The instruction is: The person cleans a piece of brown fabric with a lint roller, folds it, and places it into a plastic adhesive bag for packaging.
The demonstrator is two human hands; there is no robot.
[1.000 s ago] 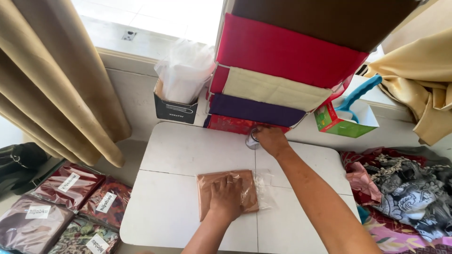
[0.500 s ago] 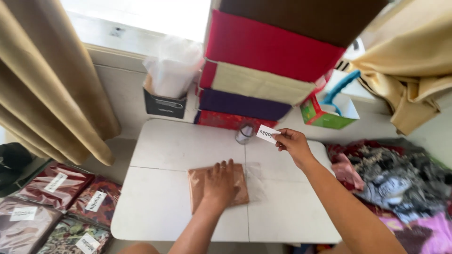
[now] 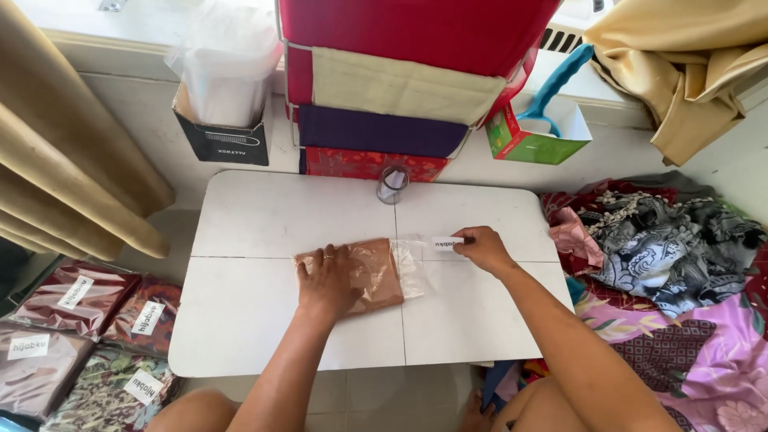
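Your left hand (image 3: 326, 282) lies flat, fingers spread, pinning the brown bagged cloth (image 3: 362, 274) mid-table (image 3: 264, 216). Right hand (image 3: 478, 246) pinches a small white label (image 3: 447, 242) at the bag's clear flap, contact unclear. Risk: flap creases, so the label sticks crooked.

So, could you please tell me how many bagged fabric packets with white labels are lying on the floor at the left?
4: two in the upper row, two below. More may lie beyond the picture's edge.
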